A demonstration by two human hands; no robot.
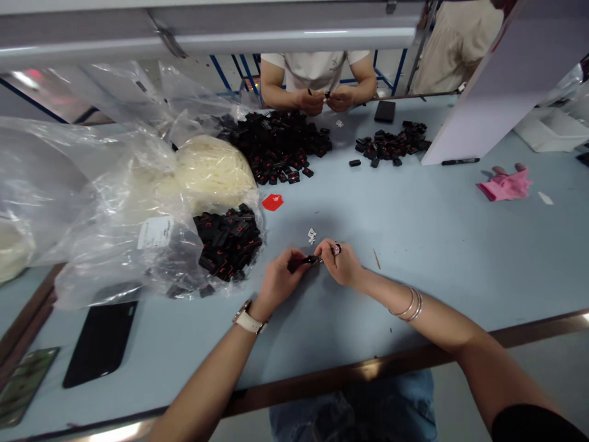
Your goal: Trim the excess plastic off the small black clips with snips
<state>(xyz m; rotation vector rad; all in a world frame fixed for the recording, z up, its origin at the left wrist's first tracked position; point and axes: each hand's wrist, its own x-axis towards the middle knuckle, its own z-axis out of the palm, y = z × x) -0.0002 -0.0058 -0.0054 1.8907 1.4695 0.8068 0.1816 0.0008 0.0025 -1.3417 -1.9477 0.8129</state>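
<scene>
My left hand (pixel 284 277) is closed, its fingertips pinching a small black plastic part (pixel 310 259). Meeting it from the other side, my right hand (pixel 340 263) has its thumb and fingers pressed together at the part's right end. Whatever the right fingers grip there is too small to make out. Just beyond both hands lies a little pile of tiny white pieces (pixel 311 236). To the left, many black parts with red marks (pixel 229 242) spill from the mouth of a clear plastic bag (pixel 124 258).
Across the table (pixel 414 233), a co-worker's hands (pixel 327 100) hold a small black part. Near them lie a large heap (pixel 276 144) and a smaller heap (pixel 393 144) of black parts. A red tag (pixel 273 202), a pink glove (pixel 505 184) and a black tablet-like slab (pixel 101 344) are about.
</scene>
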